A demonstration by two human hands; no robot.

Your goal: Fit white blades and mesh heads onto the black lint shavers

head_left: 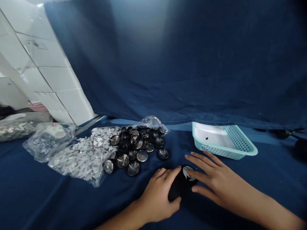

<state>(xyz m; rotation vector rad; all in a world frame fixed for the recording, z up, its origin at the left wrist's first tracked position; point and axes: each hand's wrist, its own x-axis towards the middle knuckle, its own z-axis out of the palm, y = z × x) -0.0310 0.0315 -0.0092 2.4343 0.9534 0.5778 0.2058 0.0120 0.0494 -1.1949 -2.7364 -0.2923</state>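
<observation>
**Far L:** white cartons stacked, label on one too small to read; clear bag of metal bits behind.
**L of centre:** clear bag w/ white flakes; 2nd bag, white petal-shaped bits.
**Centre:** heap of black-backed steel mesh caps, on navy cloth.
**In hand:** black round piece, on cloth, just R of heap, between my hands; white bit on top.
**Grip:** my L hand curled round it, holding; my R hand open, fingers spread, tips touching it.
**Far R:** teal plastic basket, mesh side, just past R fingertips.
**Writing:** none legible.
</observation>
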